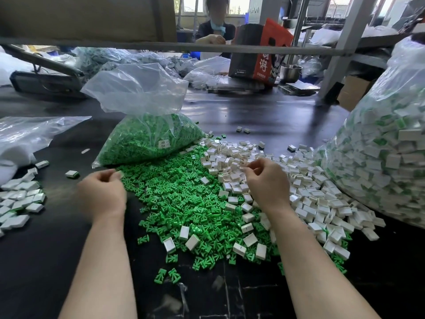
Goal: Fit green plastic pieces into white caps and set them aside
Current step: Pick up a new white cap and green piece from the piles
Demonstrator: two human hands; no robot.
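Head view: left hand pinching a blurred pale piece, right hand pinching something unclear over white caps; bag of green pieces behind, filled bag right.

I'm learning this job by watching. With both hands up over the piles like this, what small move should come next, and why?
Probably bring the hands together. The left hand seems to pinch something small at the green pieces; the right hand fingers something over the white caps. What each holds is blurred. If they hold a piece and a cap, fitting is next.
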